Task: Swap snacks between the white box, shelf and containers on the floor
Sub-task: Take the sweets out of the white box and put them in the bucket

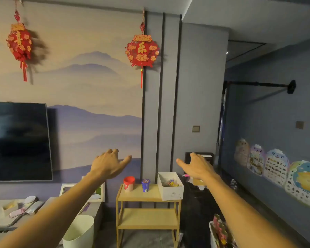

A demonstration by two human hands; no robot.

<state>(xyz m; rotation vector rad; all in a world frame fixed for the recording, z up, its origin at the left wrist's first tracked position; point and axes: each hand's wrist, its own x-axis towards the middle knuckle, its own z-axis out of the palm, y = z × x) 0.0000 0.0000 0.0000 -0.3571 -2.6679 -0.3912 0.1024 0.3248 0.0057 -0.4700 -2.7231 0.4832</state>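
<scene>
Head view: the white box (170, 188) sits lower centre on the shelf (147, 196), below both raised hands, left hand (108, 164) and right hand (198, 166), fingers spread, holding nothing.

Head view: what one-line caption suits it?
Left hand and right hand, both empty, reach out before a shelf bearing red cup, blue cup and white box.

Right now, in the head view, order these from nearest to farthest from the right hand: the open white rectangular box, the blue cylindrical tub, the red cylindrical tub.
1. White box, right end of shelf, below the right hand.
2. Blue tub, middle.
3. Red tub, left end.
</scene>
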